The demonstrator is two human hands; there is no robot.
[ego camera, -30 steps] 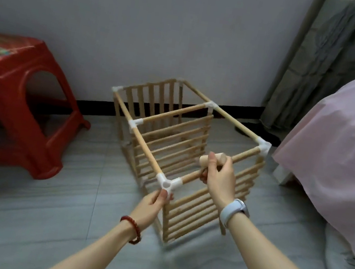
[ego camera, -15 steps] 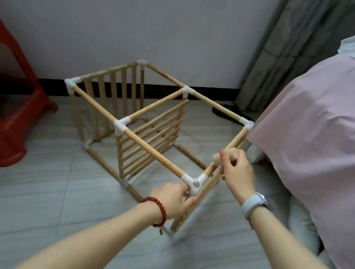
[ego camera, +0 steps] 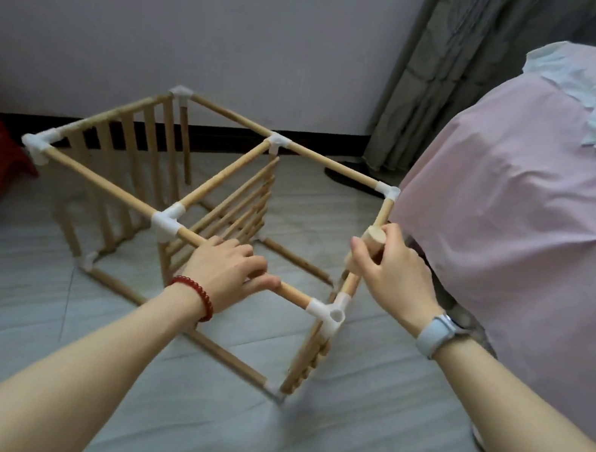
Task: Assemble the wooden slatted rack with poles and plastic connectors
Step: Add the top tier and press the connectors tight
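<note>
Tiled bedroom floor (ego camera: pixel 14 315), pink bed (ego camera: pixel 532 195) at right: slatted rack (ego camera: pixel 211 210) stands between, near corner being worked.
Left hand (ego camera: pixel 226 273) has shifted from corner connector (ego camera: pixel 329 313) to clasp the near top pole (ego camera: pixel 292 295); right hand (ego camera: pixel 390 270) still clenches a short dowel (ego camera: pixel 369 244), connector socket now open for it.

Both arms reach forward. The left grip (ego camera: pixel 230 271) curls its fingers over a pole (ego camera: pixel 292 296), beaded wrist bent; the right grip (ego camera: pixel 391 274) clasps a short peg (ego camera: pixel 366 248), watch on wrist.
</note>
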